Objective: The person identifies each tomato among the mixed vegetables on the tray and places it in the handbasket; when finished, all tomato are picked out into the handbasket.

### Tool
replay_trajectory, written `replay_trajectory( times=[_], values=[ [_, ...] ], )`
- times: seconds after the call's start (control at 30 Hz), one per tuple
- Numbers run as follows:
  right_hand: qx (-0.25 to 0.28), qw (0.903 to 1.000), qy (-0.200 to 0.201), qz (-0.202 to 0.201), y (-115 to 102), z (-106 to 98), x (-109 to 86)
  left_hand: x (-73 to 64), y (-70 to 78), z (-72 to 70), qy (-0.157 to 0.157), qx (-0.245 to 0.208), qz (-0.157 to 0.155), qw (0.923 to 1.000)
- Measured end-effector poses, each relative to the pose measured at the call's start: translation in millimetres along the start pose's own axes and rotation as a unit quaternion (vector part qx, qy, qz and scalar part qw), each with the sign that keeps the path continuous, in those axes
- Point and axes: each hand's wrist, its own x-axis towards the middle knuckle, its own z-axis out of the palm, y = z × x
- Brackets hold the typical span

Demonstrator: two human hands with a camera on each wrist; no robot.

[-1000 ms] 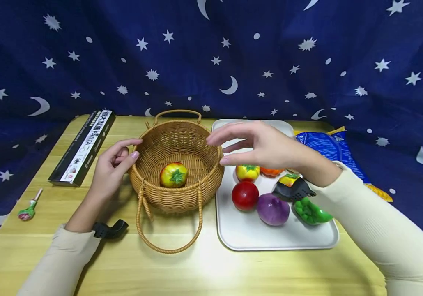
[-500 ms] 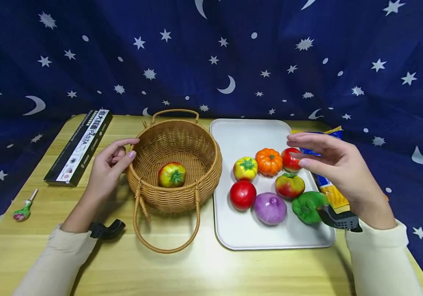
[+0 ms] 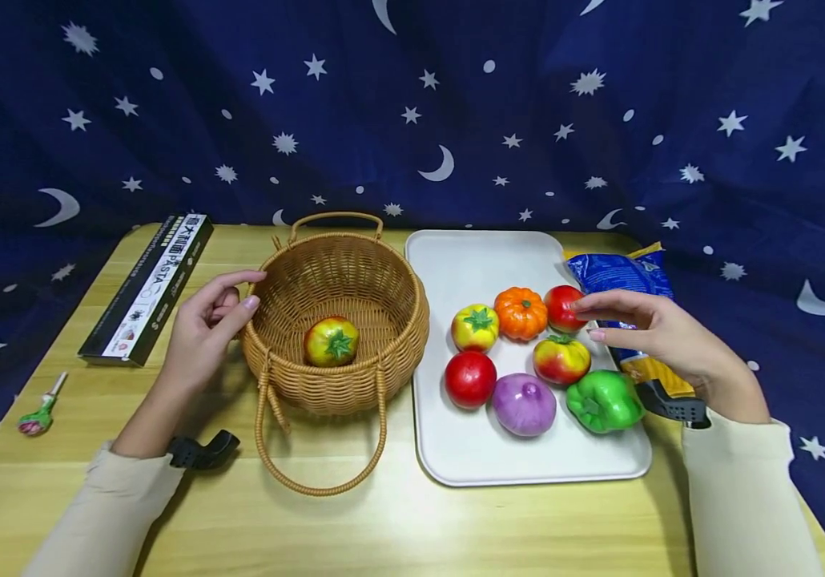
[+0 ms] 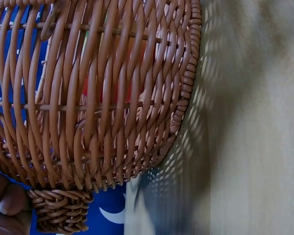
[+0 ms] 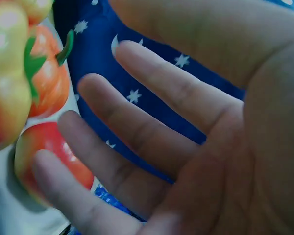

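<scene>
My left hand (image 3: 199, 332) holds the left rim of a round wicker basket (image 3: 333, 389), index finger and thumb at the rim. Inside the basket lies a toy red-and-yellow tomato (image 3: 332, 341) with a green leaf top. In the left wrist view the woven wall of the basket (image 4: 103, 88) fills most of the picture. My right hand (image 3: 672, 340) is held out with nothing in it, fingers spread and slightly bent, fingertips right beside a red fruit (image 3: 564, 308) on the white tray (image 3: 484, 260). The right wrist view has this red fruit (image 5: 51, 156) behind the fingertips.
The tray also bears a small orange pumpkin (image 3: 521, 314), a purple onion (image 3: 524, 405), a green pepper (image 3: 605, 401), a red ball-shaped fruit (image 3: 470, 379) and two yellow-red ones. Behind it lies a blue bag (image 3: 621, 274). A pasta box (image 3: 149, 292) and a lollipop (image 3: 39, 417) lie left.
My right hand has moved from over the basket's right side across the tray to its right edge, then lower towards the red fruit. My left hand stays at the basket rim.
</scene>
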Motion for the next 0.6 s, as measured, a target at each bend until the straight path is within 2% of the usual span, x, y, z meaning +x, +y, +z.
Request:
replay_trajectory(
  times=[0.3,0.6],
  values=[
    [-0.013,0.995,-0.099,-0.003,12.7,11.2,9.6,-1.6,0.9,-0.9,0.001,0.01,-0.003,0.9999],
    [-0.046,0.9922,-0.116,0.001,14.1,16.5,11.6,-1.5,1.7,0.0,0.002,0.017,-0.007,0.9998]
  ],
)
